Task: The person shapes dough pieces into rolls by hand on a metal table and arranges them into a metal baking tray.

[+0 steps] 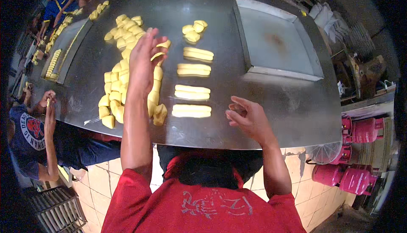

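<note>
My left hand (148,55) is stretched out above a large cluster of yellow dough pieces (115,86), its fingers apart and nothing seen in it. The hand and forearm hide part of the cluster. Over bare metal near the table's front edge is my right hand (248,117), its fingers loosely curled with a gap before the thumb, holding nothing I can see. Between my hands, dough strips lie side by side in pairs, stacked in a column; the nearest is a pair of dough strips (191,111). Beyond them sits a small group of dough lumps (194,30).
A shallow metal tray (277,74) lies at the right of the metal table (296,118). Another tray (72,48) at the left holds small dough pieces in a row. Co-workers handle dough on the left side. Pink gas cylinders (356,180) stand at the right, off the table.
</note>
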Tool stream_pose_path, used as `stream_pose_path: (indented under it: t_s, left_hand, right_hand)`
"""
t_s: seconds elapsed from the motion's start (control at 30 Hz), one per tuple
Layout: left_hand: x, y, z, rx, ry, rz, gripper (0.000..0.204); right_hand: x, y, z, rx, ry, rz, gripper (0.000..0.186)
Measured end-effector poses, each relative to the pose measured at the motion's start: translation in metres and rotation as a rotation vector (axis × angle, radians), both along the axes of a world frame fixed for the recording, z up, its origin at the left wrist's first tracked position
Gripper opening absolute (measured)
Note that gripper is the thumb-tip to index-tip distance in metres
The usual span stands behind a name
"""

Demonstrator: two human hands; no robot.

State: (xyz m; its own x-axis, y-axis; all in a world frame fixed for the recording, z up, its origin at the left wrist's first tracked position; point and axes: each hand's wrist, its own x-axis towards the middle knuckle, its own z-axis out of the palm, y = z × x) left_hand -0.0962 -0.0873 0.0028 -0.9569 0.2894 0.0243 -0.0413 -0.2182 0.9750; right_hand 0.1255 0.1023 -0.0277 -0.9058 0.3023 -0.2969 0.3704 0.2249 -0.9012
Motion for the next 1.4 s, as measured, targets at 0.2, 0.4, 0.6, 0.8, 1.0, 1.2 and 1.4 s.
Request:
stream_pose_path:
  t_s: [0.2, 0.4, 0.6, 0.8, 1.0, 1.2, 1.4]
  left_hand:
    - [-0.077, 0.037, -0.062, -0.364, 0.249, 0.016, 0.047]
    - [-0.088, 0.104, -0.091, -1.056, 0.938, -0.018, 0.024]
    - [-0.095, 0.109, -0.070, -1.283, 0.685, -0.183, 0.027]
    - [0.015, 0.092, -0.011, -0.044, -0.053, -0.442, 0.033]
    - [0.112, 0.111, -0.021, 0.104, -0.322, -0.601, 0.026]
    - [0.173, 0.134, -0.036, -0.009, -0.103, -0.752, 0.036]
    - [0.188, 0.142, -0.051, 0.122, -0.444, -0.761, 0.035]
  right_hand:
    - [0.040, 0.039, -0.010, -0.029, -0.042, -0.097, 0.039]
    - [0.092, 0.061, -0.029, -0.032, -0.068, -0.254, 0.036]
    - [0.107, 0.056, -0.019, -0.109, -0.036, -0.329, 0.037]
    - [0.097, 0.056, -0.029, -0.101, -0.054, -0.306, 0.035]
    - [0.063, 0.041, -0.023, -0.197, 0.233, -0.360, 0.039]
    - [0.070, 0.044, -0.017, -0.094, 0.486, -0.620, 0.026]
    - [0.105, 0.046, 0.003, 0.752, 0.518, -0.215, 0.031]
